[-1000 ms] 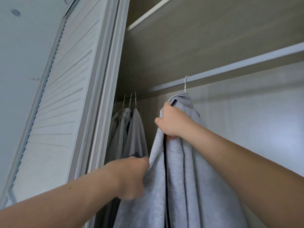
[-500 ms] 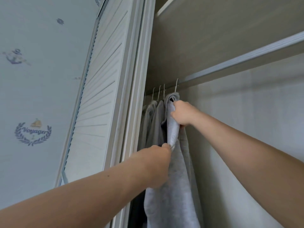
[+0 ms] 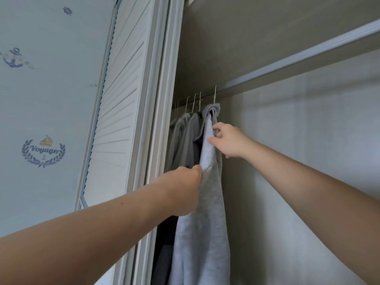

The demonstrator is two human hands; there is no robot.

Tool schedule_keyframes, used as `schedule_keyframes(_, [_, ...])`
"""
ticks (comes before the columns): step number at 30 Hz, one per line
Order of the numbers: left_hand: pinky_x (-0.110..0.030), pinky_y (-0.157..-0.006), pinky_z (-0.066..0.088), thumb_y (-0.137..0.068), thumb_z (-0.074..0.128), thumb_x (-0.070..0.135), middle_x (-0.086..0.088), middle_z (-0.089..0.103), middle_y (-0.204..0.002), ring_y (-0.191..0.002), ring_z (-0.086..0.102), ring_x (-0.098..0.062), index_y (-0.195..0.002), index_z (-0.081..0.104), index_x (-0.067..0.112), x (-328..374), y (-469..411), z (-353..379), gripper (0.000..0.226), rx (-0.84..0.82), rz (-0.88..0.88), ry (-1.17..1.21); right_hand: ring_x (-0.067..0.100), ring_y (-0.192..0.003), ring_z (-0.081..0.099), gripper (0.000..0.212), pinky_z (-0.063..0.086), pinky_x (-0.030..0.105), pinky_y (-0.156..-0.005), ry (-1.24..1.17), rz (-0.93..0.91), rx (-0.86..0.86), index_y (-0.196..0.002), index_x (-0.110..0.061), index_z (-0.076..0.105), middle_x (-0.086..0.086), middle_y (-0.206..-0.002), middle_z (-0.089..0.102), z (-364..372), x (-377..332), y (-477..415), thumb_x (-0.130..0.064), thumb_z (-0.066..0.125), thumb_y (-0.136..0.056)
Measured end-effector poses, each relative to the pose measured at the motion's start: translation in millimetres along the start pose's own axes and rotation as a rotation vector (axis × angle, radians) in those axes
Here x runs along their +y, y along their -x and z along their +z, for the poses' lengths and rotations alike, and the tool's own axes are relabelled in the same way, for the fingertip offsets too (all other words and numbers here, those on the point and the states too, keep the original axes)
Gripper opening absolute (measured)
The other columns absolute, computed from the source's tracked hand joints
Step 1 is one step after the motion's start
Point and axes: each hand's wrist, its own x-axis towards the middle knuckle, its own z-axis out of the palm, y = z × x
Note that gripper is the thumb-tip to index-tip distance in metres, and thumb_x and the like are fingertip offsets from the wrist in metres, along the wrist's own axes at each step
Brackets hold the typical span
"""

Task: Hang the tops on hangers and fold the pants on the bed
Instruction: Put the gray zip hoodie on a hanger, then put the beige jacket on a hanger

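– Grey knit, soft and faintly fuzzy: the light grey top [image 3: 207, 212] is hanging by a thin white hanger hook [image 3: 215, 95] from the pale metal rail [image 3: 287, 64]. It is sitting at the right end of the row, just beside the darker grey tops [image 3: 185, 136] inside the wardrobe.
– And the hands?
– The left hand [image 3: 183, 192] is pinching the top's front edge, bunching it in curled fingers. The right hand [image 3: 230, 140] is lying loose, fingers relaxed, tips only touching the cloth below the collar.
– What is worrying you?
– The left hand's pull, I am judging. The cloth is looking limp and heavy, draping in long folds, and the hook is looking slim and smooth. A sideways tug could be dragging a shoulder off the hanger, or tipping the hook off the rail.
– Anything else?
– The collar is sitting folded over and lumpy, so the top may be hanging lopsided. The hanger's arms are hiding under the cloth, so I cannot tell whether both are seated.
– And the slatted white door [image 3: 119, 99]?
– It is standing just left of the row, and a trailing hem could be catching there.
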Motion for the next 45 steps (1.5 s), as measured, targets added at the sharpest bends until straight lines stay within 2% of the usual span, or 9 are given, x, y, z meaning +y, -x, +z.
schedule_keyframes(2, [-0.042,-0.071,0.057,-0.099,0.049,0.028,-0.002,0.059,-0.088,-0.077,0.062,-0.021,-0.113,0.048,0.018,-4.5,21.3,-3.5,0.017,0.052,0.051,0.058,0.027,-0.111,0.062,0.046,0.051,0.043,-0.09,-0.005,-0.067,0.036,-0.139,-0.022,0.044,0.007,-0.125,0.064,0.5,-3.4,22.0,-0.042,0.052,-0.099])
schedule_keyframes(5, [-0.042,-0.076,0.055,-0.098,0.051,0.04,0.007,0.058,-0.091,-0.082,0.06,-0.017,-0.113,0.05,0.022,-17.5,68.6,-4.1,0.024,0.167,0.091,0.052,0.024,-0.146,0.029,0.06,0.033,0.051,-0.114,0.061,-0.207,0.116,-0.154,-0.029,0.027,-0.001,-0.16,0.034,4.0,-17.5,63.6,-0.053,0.042,-0.1])
schedule_keyframes(9, [-0.035,-0.097,0.046,-0.099,0.04,0.055,0.012,0.052,-0.13,-0.116,0.051,-0.015,-0.132,0.045,0.032,-41.9,147.0,-1.1,0.041,0.263,0.076,-0.133,0.012,-0.153,-0.003,0.067,0.007,0.05,-0.12,0.162,-0.349,0.142,-0.157,-0.041,0.008,-0.013,-0.167,0.005,18.3,-55.6,125.5,-0.068,0.017,-0.097])
schedule_keyframes(12, [-0.037,-0.111,0.033,-0.098,0.032,0.062,0.012,0.041,-0.148,-0.138,0.034,-0.017,-0.143,0.039,0.032,-58.9,210.8,-5.5,0.055,0.247,-0.009,-0.221,0.012,-0.153,-0.013,0.072,-0.002,0.053,-0.121,0.153,-0.397,0.083,-0.156,-0.044,-0.002,-0.015,-0.167,-0.006,33.1,-95.1,171.8,-0.075,0.007,-0.092])
schedule_keyframes(18, [-0.044,-0.121,0.012,-0.09,0.01,0.072,0.005,0.015,-0.166,-0.154,0.005,-0.023,-0.155,0.025,0.032,-79.9,365.8,-21.6,0.078,0.164,-0.254,-0.253,0.014,-0.152,-0.019,0.076,-0.011,0.051,-0.12,0.047,-0.488,-0.07,-0.155,-0.046,-0.008,-0.017,-0.166,-0.014,65.3,-190.6,270.6,-0.08,0.004,-0.087])
schedule_keyframes(23, [-0.048,-0.122,-0.007,-0.09,0.007,0.077,0.007,0.0,-0.168,-0.154,-0.013,-0.021,-0.159,0.012,0.037,-91.6,509.3,-36.2,0.08,0.119,-0.474,-0.291,0.016,-0.153,-0.017,0.079,-0.009,0.052,-0.12,-0.051,-0.603,-0.225,-0.155,-0.043,-0.009,-0.015,-0.166,-0.012,90.9,-283.0,357.9,-0.08,0.002,-0.086])
schedule_keyframes(29, [-0.048,-0.123,-0.009,-0.088,0.004,0.082,0.009,-0.008,-0.168,-0.153,-0.02,-0.019,-0.158,-0.001,0.043,-88.5,695.1,-50.4,0.08,0.048,-0.79,-0.328,0.016,-0.154,-0.01,0.078,-0.003,0.055,-0.122,-0.226,-0.804,-0.398,-0.155,-0.043,-0.003,-0.016,-0.167,-0.006,120.6,-402.3,458.0,-0.079,0.005,-0.086])
schedule_keyframes(35, [-0.049,-0.124,-0.009,-0.086,0.007,0.082,0.009,-0.009,-0.168,-0.153,-0.019,-0.021,-0.157,0.001,0.042,-48.8,872.8,-53.9,0.082,-0.005,-1.219,-0.335,0.012,-0.153,-0.015,0.078,-0.007,0.053,-0.121,-0.392,-1.088,-0.622,-0.155,-0.044,-0.007,-0.018,-0.166,-0.01,150.3,-521.1,580.1,-0.078,0.003,-0.086])
schedule_keyframes(45, [-0.046,-0.123,-0.009,-0.079,0.004,0.084,0.012,-0.013,-0.167,-0.152,-0.021,-0.015,-0.157,-0.004,0.044,36.6,1077.4,-39.9,0.088,0.015,-1.926,-0.187,0.011,-0.151,-0.02,0.08,-0.016,0.05,-0.119,-0.529,-1.539,-0.947,-0.149,-0.052,-0.021,-0.024,-0.162,-0.021,188.1,-687.8,769.0,-0.084,-0.005,-0.077])
